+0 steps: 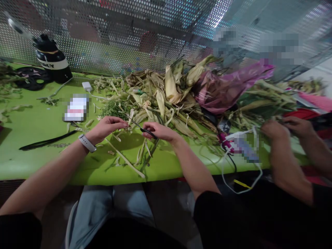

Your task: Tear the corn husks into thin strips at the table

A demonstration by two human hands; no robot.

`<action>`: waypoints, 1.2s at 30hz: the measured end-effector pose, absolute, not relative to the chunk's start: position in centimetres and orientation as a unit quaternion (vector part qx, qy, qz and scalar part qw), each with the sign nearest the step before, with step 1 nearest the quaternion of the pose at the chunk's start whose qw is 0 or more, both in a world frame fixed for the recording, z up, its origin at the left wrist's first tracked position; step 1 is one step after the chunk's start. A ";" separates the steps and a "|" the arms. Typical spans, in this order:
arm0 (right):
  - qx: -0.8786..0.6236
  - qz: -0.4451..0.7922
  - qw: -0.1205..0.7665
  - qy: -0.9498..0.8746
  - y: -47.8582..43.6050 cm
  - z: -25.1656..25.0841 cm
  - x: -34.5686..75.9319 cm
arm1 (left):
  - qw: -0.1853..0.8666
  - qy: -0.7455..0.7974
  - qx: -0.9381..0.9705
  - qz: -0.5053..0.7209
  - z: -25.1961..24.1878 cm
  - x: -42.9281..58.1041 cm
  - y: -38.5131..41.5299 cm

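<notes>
My left hand (pixel 110 127), with a pale watch on its wrist, is closed in a pinch on a small piece of corn husk (pixel 129 128). My right hand (pixel 160 132) is closed around the dark handles of a pair of scissors (pixel 148 132). The scissor blades point left and away from me, right beside the piece in my left hand. Whether they touch it I cannot tell. Below both hands, a long pale stalk (pixel 126 158) and several thin scraps lie on the green table cover (pixel 101 169).
Behind my hands lies a heap of dry corn husks (pixel 166 86) with a pink plastic bag (pixel 220 90). At left are a phone (pixel 76 108), a black strap (pixel 48 141) and a black bottle (pixel 52 60). A co-worker's hands (pixel 287 129) and a white cable (pixel 224 173) are at right.
</notes>
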State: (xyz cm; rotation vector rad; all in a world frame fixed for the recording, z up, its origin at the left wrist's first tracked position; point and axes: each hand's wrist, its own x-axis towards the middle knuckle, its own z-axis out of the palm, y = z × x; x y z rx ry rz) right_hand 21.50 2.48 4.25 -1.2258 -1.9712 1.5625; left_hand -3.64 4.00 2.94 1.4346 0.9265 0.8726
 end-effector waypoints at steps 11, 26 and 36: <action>-0.456 0.540 0.196 -0.679 2.5 4.0 21.4 | 0.572 0.392 0.613 0.379 2.9 -3.7 4.2; -0.435 0.532 0.332 -0.646 2.3 3.9 21.9 | 0.672 0.325 0.415 0.520 1.7 -2.8 4.3; -0.450 0.570 0.238 -0.645 1.8 3.2 20.4 | 0.716 0.332 0.307 0.532 2.6 -2.6 4.3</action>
